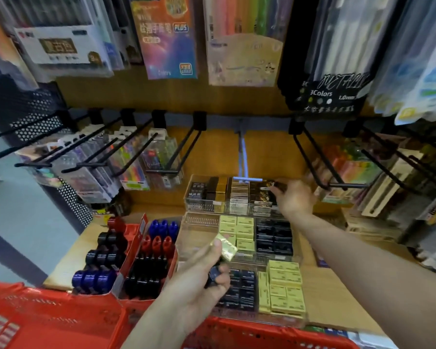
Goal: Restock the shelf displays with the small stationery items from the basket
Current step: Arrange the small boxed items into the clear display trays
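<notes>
My left hand [199, 280] hovers over the front clear trays and grips a few small boxes: a pale yellow one [225, 248] at the fingertips and a dark one [215, 273] in the palm. My right hand [296, 197] reaches to the rear clear tray [194, 205] and pinches a small dark box [275, 186] at the tray's right end. The middle tray [196, 233] holds yellow and black boxes on its right side, and its left part shows bare. The red basket [51, 321] fills the bottom edge.
Red cartons with blue, red and black round items [106, 260] stand left of the trays on the wooden shelf [337, 293]. Black peg hooks [181, 157] jut out above the trays, some loaded with pen packs. More packs hang above and at the right.
</notes>
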